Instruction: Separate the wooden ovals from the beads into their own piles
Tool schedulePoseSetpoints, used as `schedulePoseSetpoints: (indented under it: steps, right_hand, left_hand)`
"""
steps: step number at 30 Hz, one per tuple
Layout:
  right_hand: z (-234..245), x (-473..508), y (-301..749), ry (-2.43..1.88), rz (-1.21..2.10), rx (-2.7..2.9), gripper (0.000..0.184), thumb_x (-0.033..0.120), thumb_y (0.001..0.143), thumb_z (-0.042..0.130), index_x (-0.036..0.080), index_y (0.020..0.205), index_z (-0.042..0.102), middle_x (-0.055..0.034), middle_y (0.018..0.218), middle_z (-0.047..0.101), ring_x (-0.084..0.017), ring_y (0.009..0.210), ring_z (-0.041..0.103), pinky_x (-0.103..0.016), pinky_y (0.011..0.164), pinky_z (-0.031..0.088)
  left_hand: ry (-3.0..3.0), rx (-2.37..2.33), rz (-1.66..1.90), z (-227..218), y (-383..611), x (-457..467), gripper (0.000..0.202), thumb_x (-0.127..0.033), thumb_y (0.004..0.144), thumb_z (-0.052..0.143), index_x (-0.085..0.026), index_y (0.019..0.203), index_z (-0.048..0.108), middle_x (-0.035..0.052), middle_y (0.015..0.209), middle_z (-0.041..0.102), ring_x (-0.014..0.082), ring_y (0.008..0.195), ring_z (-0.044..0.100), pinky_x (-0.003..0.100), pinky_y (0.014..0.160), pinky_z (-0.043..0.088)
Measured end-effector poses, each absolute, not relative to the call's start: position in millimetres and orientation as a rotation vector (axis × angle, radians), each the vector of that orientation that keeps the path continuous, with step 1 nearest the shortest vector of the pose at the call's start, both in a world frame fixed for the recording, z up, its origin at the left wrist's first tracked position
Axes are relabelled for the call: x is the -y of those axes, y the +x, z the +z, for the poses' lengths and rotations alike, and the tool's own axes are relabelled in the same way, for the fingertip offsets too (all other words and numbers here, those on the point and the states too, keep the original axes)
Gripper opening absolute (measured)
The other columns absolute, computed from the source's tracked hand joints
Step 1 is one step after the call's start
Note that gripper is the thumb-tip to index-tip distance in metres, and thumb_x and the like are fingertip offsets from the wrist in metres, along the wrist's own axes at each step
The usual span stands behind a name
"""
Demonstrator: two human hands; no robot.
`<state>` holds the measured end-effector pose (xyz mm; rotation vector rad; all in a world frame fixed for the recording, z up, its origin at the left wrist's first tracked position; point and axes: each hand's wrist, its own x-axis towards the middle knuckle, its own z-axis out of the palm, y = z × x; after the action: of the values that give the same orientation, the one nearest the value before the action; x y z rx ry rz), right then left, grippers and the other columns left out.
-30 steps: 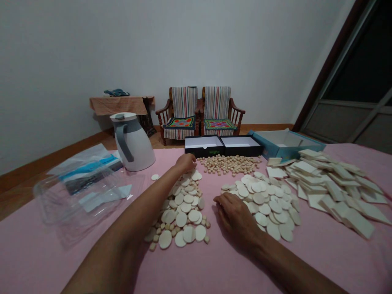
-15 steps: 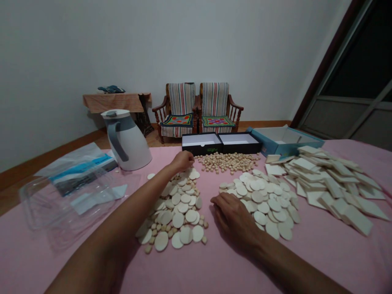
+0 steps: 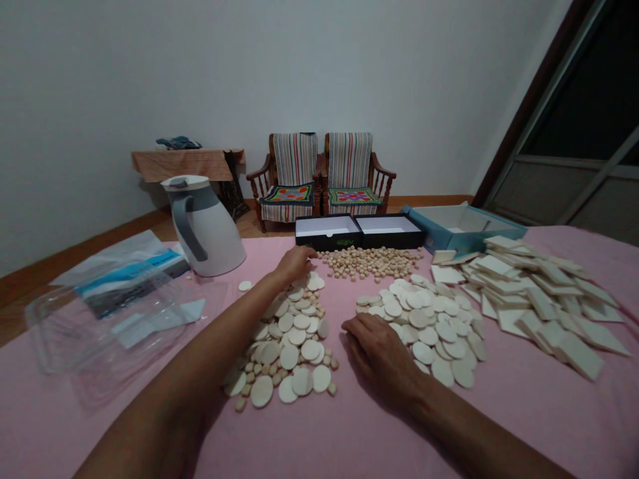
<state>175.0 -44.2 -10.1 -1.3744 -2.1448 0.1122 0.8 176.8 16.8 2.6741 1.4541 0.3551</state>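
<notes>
My left hand [image 3: 296, 262] reaches forward to the left edge of a heap of small wooden cubes [image 3: 372, 263]. Its fingers point at the cubes and look loosened, with nothing visible in them. Below that forearm spreads a mixed pile of round wooden discs [image 3: 292, 357] and more cubes, partly covered by the arm. My right hand [image 3: 380, 352] rests on the pink cloth, fingers stretched out and holding nothing. It lies against the left side of a second pile, made of wooden discs [image 3: 439, 327].
Square wooden tiles [image 3: 542, 286] are heaped at the right. Two black boxes [image 3: 328, 241] and a blue box [image 3: 439, 236] line the far edge. On the left stand a white-grey jug [image 3: 212, 233] and clear plastic trays [image 3: 54, 332]. Two chairs [image 3: 294, 173] are beyond.
The fingers of my left hand have gone from curled together to stretched toward the cube heap. My right hand has stayed in place. The view has shifted slightly.
</notes>
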Motion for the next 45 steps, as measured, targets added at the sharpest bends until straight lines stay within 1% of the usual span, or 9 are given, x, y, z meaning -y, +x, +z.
schedulePoseSetpoints:
  steps: [4, 7, 12, 17, 24, 32, 37, 41, 45]
  right_hand:
    - [-8, 45, 176, -1.365, 0.112, 2.135, 0.016, 0.013, 0.090, 0.044, 0.018, 0.095, 0.059, -0.0059, 0.086, 0.058, -0.019, 0.083, 0.052, -0.033, 0.076, 0.041]
    - [-6, 44, 180, -1.358, 0.097, 2.105, 0.016, 0.012, 0.088, 0.046, 0.018, 0.096, 0.059, -0.0067, 0.087, 0.059, -0.019, 0.083, 0.053, -0.034, 0.076, 0.042]
    - [8, 40, 198, -1.305, -0.004, 2.045, 0.019, 0.011, 0.087, 0.044, 0.016, 0.097, 0.060, -0.0088, 0.088, 0.062, -0.020, 0.083, 0.055, -0.034, 0.075, 0.044]
    - [25, 34, 224, -1.293, -0.163, 1.845, 0.017, 0.016, 0.088, 0.045, 0.017, 0.095, 0.061, -0.0079, 0.087, 0.065, -0.020, 0.082, 0.059, -0.033, 0.074, 0.046]
    - [22, 23, 244, -1.330, -0.203, 1.764, 0.016, 0.017, 0.087, 0.046, 0.017, 0.093, 0.061, -0.0080, 0.087, 0.066, -0.020, 0.083, 0.060, -0.033, 0.076, 0.047]
    - [17, 19, 249, -1.350, -0.205, 1.764, 0.018, 0.016, 0.086, 0.045, 0.017, 0.093, 0.061, -0.0082, 0.086, 0.066, -0.020, 0.082, 0.060, -0.033, 0.074, 0.047]
    - [15, 18, 250, -1.373, -0.192, 1.765, 0.018, 0.017, 0.086, 0.045, 0.017, 0.091, 0.061, -0.0083, 0.085, 0.066, -0.020, 0.080, 0.061, -0.033, 0.073, 0.048]
    - [14, 18, 250, -1.378, -0.192, 1.771, 0.017, 0.017, 0.086, 0.045, 0.017, 0.091, 0.061, -0.0081, 0.086, 0.066, -0.021, 0.081, 0.060, -0.033, 0.073, 0.048]
    - [15, 18, 249, -1.374, -0.193, 1.791, 0.016, 0.017, 0.086, 0.045, 0.018, 0.091, 0.060, -0.0073, 0.086, 0.065, -0.020, 0.080, 0.060, -0.033, 0.072, 0.047]
  left_hand:
    - [2.697, -1.313, 0.212, 26, -2, -162, 0.019, -0.029, 0.075, 0.065, -0.019, 0.089, 0.072, 0.0013, 0.086, 0.072, 0.0149, 0.076, 0.064, 0.020, 0.066, 0.046]
    - [2.723, -1.280, 0.168, 26, -3, -146, 0.032, -0.037, 0.063, 0.075, -0.018, 0.089, 0.071, 0.0033, 0.086, 0.071, 0.0180, 0.076, 0.064, 0.022, 0.064, 0.045]
    - [2.735, -1.353, 0.215, 22, -5, -131, 0.023, -0.022, 0.065, 0.067, -0.016, 0.087, 0.071, 0.0091, 0.088, 0.070, 0.0234, 0.083, 0.063, 0.027, 0.071, 0.046]
    - [2.672, -1.331, 0.269, 28, -4, -129, 0.016, -0.010, 0.065, 0.063, -0.016, 0.078, 0.070, 0.0046, 0.076, 0.070, 0.0179, 0.072, 0.063, 0.024, 0.065, 0.045]
    - [2.595, -1.130, 0.313, 41, 13, -127, 0.025, -0.023, 0.086, 0.054, -0.016, 0.106, 0.066, 0.0022, 0.090, 0.072, 0.0103, 0.071, 0.064, 0.018, 0.062, 0.047]
    - [2.726, -1.243, 0.201, 21, 11, -136, 0.027, -0.014, 0.063, 0.067, -0.017, 0.089, 0.073, 0.0079, 0.091, 0.069, 0.0208, 0.084, 0.064, 0.025, 0.075, 0.048]
    - [2.787, -1.238, 0.190, 21, 12, -129, 0.020, -0.013, 0.061, 0.066, -0.015, 0.079, 0.073, 0.0110, 0.089, 0.067, 0.0243, 0.087, 0.062, 0.028, 0.077, 0.047]
    - [2.771, -1.253, 0.247, 25, 12, -126, 0.022, -0.017, 0.062, 0.069, -0.013, 0.083, 0.073, 0.0126, 0.090, 0.067, 0.0261, 0.086, 0.062, 0.030, 0.076, 0.048]
    - [2.715, -1.125, 0.286, 34, 19, -121, 0.031, -0.021, 0.070, 0.066, -0.016, 0.100, 0.070, 0.0061, 0.090, 0.070, 0.0186, 0.082, 0.064, 0.024, 0.072, 0.048]
